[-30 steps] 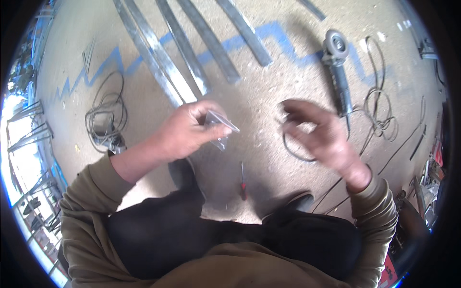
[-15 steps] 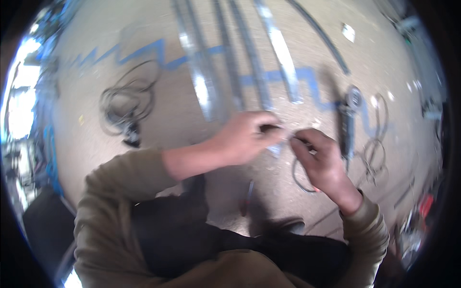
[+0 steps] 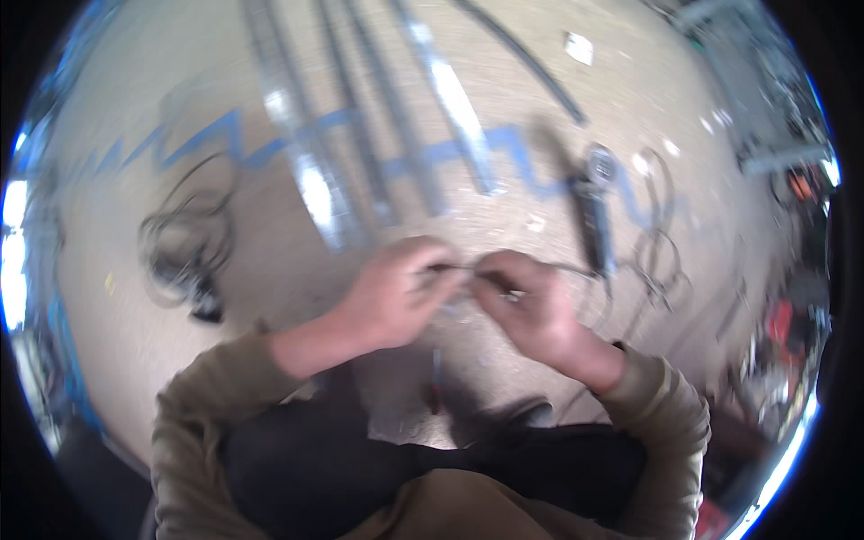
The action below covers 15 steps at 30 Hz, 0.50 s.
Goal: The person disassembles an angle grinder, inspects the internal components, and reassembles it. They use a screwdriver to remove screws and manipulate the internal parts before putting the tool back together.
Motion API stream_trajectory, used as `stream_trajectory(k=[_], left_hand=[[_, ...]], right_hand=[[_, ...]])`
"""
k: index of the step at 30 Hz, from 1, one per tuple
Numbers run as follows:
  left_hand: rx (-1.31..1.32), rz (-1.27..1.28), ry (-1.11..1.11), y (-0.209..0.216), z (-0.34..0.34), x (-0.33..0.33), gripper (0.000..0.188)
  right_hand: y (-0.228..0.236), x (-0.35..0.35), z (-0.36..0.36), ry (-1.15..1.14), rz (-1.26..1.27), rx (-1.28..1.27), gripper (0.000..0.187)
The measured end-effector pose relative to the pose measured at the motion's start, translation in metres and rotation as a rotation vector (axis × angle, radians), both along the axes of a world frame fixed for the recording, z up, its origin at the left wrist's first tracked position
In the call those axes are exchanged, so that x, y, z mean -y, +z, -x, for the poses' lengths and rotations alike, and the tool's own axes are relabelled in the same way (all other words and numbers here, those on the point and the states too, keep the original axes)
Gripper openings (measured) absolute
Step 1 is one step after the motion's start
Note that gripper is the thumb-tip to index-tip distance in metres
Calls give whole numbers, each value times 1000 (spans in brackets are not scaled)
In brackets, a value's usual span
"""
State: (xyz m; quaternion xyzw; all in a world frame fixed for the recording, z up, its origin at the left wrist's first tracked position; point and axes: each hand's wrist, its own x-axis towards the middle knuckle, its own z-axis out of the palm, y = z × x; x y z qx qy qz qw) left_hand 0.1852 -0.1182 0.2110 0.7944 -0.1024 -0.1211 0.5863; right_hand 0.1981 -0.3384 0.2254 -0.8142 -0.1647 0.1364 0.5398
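Observation:
My left hand (image 3: 405, 292) and my right hand (image 3: 531, 306) are close together in front of me, fingertips nearly meeting. Both are closed in a pinch. A thin, dark sliver shows between the fingertips, too small and blurred to name. Beyond the hands, several long grey metal strips (image 3: 463, 121) lie on the floor, pointing away from me. An angle grinder (image 3: 594, 211) rests on the floor to the right, past my right hand.
A tangled cable (image 3: 184, 243) lies at the left, and another cable (image 3: 661, 243) is at the right. Blue zigzag marks (image 3: 211, 139) cross the floor. A slim tool (image 3: 437, 382) lies near my foot. Red objects (image 3: 781, 328) stand at the right edge.
My right hand has moved left and the gap between the hands has closed. The whole view has shifted, so the strips and grinder appear farther left.

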Motion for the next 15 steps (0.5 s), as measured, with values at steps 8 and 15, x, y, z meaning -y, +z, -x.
stream_trajectory(k=[8, 15], left_hand=[[-125, -2, -96, 10, -25, 19, 11], [-175, -236, -219, 65, -62, 53, 10]], right_hand=[[-5, 25, -1, -48, 39, 142, 12], [11, 58, -11, -134, 73, 320, 20]])
